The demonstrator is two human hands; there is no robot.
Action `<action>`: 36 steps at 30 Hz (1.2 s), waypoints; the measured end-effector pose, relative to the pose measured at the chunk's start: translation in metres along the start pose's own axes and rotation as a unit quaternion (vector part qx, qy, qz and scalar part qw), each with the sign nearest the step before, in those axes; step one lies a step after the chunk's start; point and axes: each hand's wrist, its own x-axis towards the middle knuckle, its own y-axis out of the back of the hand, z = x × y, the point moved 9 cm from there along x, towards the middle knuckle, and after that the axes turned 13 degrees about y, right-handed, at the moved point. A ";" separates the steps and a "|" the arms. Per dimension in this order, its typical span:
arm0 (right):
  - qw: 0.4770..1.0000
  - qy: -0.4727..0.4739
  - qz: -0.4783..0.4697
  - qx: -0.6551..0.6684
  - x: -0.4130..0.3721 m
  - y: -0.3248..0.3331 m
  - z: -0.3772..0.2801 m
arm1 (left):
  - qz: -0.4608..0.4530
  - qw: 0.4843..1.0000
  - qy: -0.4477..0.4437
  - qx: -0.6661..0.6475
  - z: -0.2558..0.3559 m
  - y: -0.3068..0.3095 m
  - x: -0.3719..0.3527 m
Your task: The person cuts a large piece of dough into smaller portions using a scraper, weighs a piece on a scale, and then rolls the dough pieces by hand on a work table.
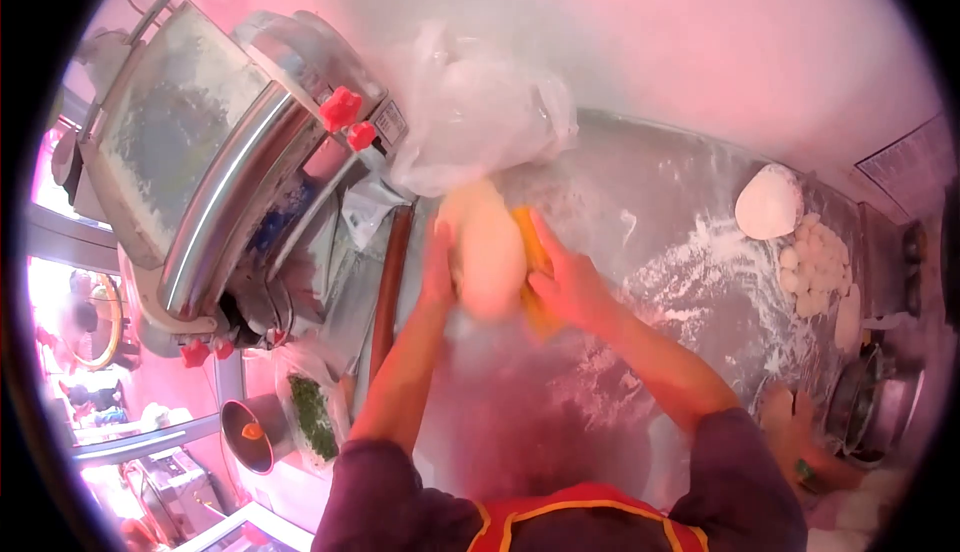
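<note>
Spanning most of the view, a steel table (680,192) is seen, dusted with flour in patches. A large metal dough machine (200,152) with red knobs is set at the table's left end. A crumpled clear plastic bag (470,112) is noted at the far edge, just behind the dough.

A big lump of dough (490,252) is held near the middle of the table, between both hands. It is pale cream, smooth, elongated and rounded, standing on end; its outline is blurred.

The left hand (437,262) is laid against the dough's left side; whether the fingers are gripping cannot be told through the blur. The right hand (565,282) is closed on an orange-yellow tool (528,237), which is pressed against the dough's right side.

A wooden rolling pin (390,282) is lying left of the left forearm. A white dough round (768,202) and a cluster of small dough balls (815,262) are seen far right, well apart from the hands.
</note>
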 end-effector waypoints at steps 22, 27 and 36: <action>0.976 0.071 0.199 0.058 0.081 0.135 0.144 | 0.034 0.853 -0.222 0.471 0.107 -0.069 0.078; 0.972 0.026 0.167 0.161 0.081 0.113 0.111 | 0.159 0.743 -0.232 0.607 0.053 -0.013 0.061; 0.991 -0.022 0.002 0.131 0.143 0.046 0.081 | 0.158 0.869 -0.202 0.424 0.043 0.014 0.075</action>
